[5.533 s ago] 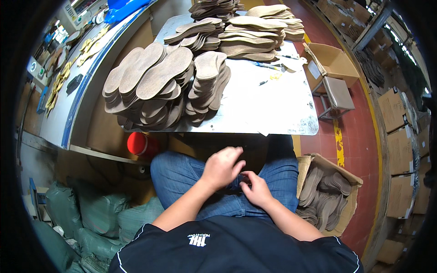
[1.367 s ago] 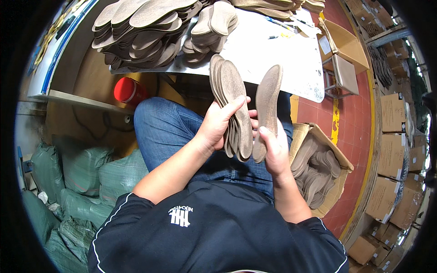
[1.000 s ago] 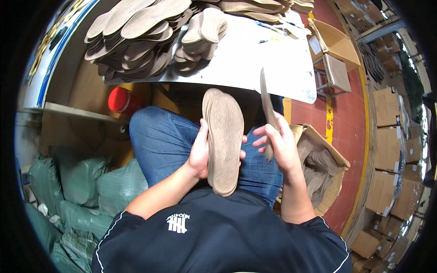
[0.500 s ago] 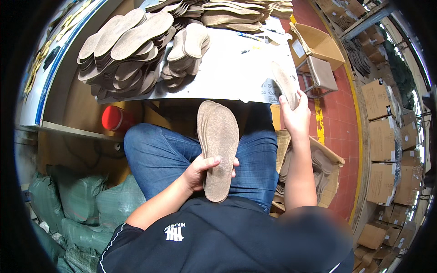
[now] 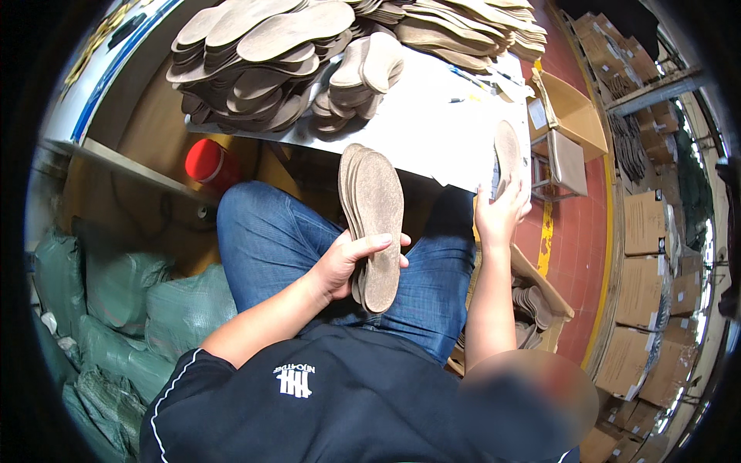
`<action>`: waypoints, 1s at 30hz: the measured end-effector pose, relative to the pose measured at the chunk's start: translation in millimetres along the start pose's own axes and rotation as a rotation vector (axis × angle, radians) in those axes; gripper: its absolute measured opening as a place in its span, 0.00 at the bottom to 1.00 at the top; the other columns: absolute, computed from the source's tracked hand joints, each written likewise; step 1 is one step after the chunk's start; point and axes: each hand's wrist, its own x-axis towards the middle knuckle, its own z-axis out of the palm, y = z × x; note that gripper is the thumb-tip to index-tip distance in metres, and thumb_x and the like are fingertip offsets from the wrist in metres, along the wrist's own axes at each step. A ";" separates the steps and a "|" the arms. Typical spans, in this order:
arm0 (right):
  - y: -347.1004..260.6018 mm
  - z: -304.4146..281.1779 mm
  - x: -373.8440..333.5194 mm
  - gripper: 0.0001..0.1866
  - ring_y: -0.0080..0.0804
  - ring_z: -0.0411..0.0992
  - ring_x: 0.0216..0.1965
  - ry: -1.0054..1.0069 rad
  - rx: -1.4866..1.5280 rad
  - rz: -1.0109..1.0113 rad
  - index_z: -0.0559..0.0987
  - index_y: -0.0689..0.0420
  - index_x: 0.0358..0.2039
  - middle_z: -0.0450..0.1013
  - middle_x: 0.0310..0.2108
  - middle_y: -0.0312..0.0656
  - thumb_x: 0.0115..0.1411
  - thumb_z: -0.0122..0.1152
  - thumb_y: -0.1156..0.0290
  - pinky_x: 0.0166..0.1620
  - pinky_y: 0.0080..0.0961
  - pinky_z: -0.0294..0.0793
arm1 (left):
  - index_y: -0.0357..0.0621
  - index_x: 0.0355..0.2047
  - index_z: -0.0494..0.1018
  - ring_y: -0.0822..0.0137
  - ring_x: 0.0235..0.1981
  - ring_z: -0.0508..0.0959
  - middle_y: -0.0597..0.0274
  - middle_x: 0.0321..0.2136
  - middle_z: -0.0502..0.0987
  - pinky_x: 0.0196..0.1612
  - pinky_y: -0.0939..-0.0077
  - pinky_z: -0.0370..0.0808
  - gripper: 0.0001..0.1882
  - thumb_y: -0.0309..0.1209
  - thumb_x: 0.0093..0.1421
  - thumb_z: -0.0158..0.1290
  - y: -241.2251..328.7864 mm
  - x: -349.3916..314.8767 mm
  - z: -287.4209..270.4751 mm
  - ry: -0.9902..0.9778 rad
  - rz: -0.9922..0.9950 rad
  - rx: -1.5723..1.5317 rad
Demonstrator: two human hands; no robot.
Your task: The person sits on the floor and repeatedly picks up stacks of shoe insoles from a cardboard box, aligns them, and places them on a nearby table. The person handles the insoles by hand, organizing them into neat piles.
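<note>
A small stack of brown insoles (image 5: 380,201) stands tilted above my lap, with my left hand (image 5: 347,258) wrapped around its lower half, thumb across the top one. Out to the right, my right hand (image 5: 500,214) grips a single insole (image 5: 505,150) by its lower end, over the right corner of the white table (image 5: 432,147). Large piles of insoles (image 5: 262,77) lie on the table's far left. Beside them is a smaller pile (image 5: 359,77), and more insoles (image 5: 463,27) are heaped at the back.
Pens (image 5: 467,77) lie on the table. Below its left side stands a red-lidded container (image 5: 207,163). Green sacks (image 5: 123,293) fill the lower left. On the right are an open carton (image 5: 567,116), a stool (image 5: 566,163), a box of insoles (image 5: 552,289) and stacked cartons (image 5: 644,289).
The view has shifted, so the table sits further right. The left hand's stack now shows its layers more fanned apart. The single insole remains in my right hand.
</note>
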 end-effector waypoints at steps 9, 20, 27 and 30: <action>-20.9 -21.0 15.0 0.40 0.62 0.65 0.71 0.112 0.136 -0.130 0.72 0.60 0.74 0.71 0.71 0.60 0.67 0.77 0.58 0.77 0.58 0.61 | 0.33 0.62 0.77 0.59 0.48 0.90 0.50 0.51 0.86 0.50 0.60 0.91 0.25 0.38 0.72 0.65 -15.9 10.1 -30.0 0.022 0.016 0.018; -148.2 -62.4 -95.5 0.44 0.28 0.78 0.47 -0.747 0.916 0.069 0.54 0.68 0.82 0.69 0.67 0.55 0.78 0.68 0.65 0.50 0.31 0.86 | 0.35 0.76 0.66 0.53 0.61 0.86 0.46 0.65 0.82 0.65 0.52 0.85 0.44 0.65 0.82 0.43 -16.9 15.5 -53.2 -0.076 0.245 -0.231; -143.0 -63.0 -159.3 0.54 0.38 0.70 0.74 -0.939 1.080 0.064 0.52 0.63 0.84 0.66 0.75 0.52 0.69 0.81 0.69 0.73 0.36 0.75 | 0.40 0.68 0.74 0.63 0.57 0.85 0.54 0.58 0.84 0.63 0.61 0.85 0.34 0.59 0.86 0.39 -12.6 22.2 -43.7 0.088 0.237 -0.324; -137.8 -64.6 -149.9 0.57 0.38 0.71 0.73 -0.919 1.163 0.128 0.54 0.62 0.83 0.68 0.75 0.50 0.65 0.85 0.71 0.73 0.36 0.75 | 0.40 0.63 0.76 0.61 0.47 0.89 0.52 0.49 0.86 0.53 0.62 0.90 0.34 0.59 0.86 0.38 -14.4 27.8 -34.9 0.080 0.227 -0.312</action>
